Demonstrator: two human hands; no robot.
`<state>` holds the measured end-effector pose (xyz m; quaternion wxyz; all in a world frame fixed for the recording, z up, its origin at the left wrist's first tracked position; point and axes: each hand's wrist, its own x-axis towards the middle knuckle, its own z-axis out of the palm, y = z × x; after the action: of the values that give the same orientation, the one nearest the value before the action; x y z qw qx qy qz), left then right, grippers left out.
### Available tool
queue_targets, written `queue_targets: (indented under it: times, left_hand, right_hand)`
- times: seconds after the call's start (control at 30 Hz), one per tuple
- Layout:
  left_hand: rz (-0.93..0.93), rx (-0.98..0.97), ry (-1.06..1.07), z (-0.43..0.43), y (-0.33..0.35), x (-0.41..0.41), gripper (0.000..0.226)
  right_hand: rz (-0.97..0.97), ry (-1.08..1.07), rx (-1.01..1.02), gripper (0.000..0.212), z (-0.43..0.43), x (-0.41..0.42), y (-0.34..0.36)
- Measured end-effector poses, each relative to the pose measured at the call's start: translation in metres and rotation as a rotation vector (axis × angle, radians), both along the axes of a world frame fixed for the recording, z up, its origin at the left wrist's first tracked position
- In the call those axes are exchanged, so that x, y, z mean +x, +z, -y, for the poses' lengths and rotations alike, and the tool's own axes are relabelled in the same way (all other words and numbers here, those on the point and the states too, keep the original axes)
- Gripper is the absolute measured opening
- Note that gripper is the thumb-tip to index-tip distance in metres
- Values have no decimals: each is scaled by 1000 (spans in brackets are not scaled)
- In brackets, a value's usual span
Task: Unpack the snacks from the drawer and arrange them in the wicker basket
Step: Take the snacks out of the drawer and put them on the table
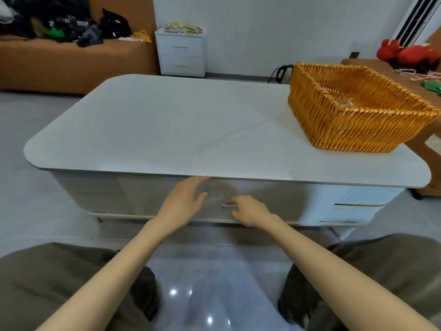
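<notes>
Seated at a low table (167,127), a person reaches for the closed drawer (274,199) in its near face. The left hand (183,199) is spread wide and the right hand (248,211) curls at the slim handle (228,205), its grip unclear. The snacks are hidden inside. The wicker basket (358,111), likely light and stiff, sits far right.

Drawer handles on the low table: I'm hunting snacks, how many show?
2. One pale handle at the middle of the front, by the right hand; one gold handle towards the right end. The left end shows none; shadow may hide one.
</notes>
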<state>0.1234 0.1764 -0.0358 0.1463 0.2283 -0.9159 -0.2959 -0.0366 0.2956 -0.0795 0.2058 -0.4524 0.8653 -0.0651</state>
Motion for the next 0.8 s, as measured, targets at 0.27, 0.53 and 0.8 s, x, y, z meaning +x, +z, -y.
queue_targets:
  times: [0.27,0.53,0.8]
  left_hand:
    - [106,-144,-23,11,-39,16,52]
    - [57,-369,-75,-8,-40,-6,46]
    - [189,-273,13,-15,-33,-10,34]
  right_hand:
    - [-64,42,40,56,27,15,-63]
    - [-26,234,76,61,-17,29,-51]
    - [-385,251,-493,27,-70,15,2]
